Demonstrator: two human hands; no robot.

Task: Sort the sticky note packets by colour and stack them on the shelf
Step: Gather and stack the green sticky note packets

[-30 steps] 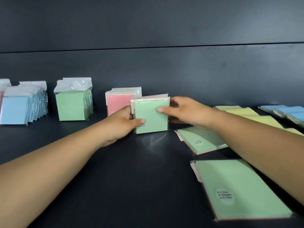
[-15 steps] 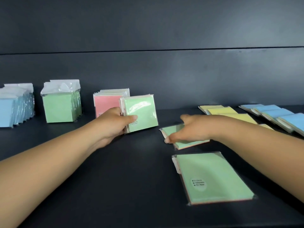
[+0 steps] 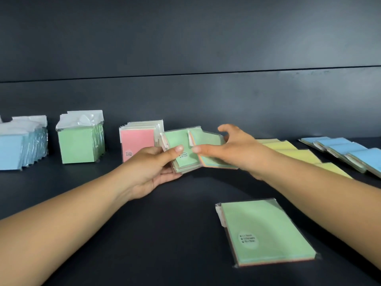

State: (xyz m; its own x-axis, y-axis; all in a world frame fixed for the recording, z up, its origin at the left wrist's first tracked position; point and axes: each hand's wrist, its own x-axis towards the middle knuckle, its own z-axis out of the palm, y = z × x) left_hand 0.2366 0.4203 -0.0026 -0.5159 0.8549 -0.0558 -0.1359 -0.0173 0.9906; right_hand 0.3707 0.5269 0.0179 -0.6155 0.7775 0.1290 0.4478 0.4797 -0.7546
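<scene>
While a small bundle of green packets (image 3: 179, 153) is pinched in the left hand (image 3: 150, 168), thumb on the front face, another green packet (image 3: 208, 145) is carried against it by the right hand (image 3: 237, 149), fingers half spread around it. Light, stiff pads in slick film are judged likely to slide, so side edges are best gripped. Open shelf (image 3: 165, 234) is left ahead; one green packet on the shelf (image 3: 266, 230) lies flat nearby.

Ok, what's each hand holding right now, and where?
Left hand grips a bundle of green packets at its left edge, thumb on the front. Right hand holds another green packet by its right side, thumb on top.
</scene>
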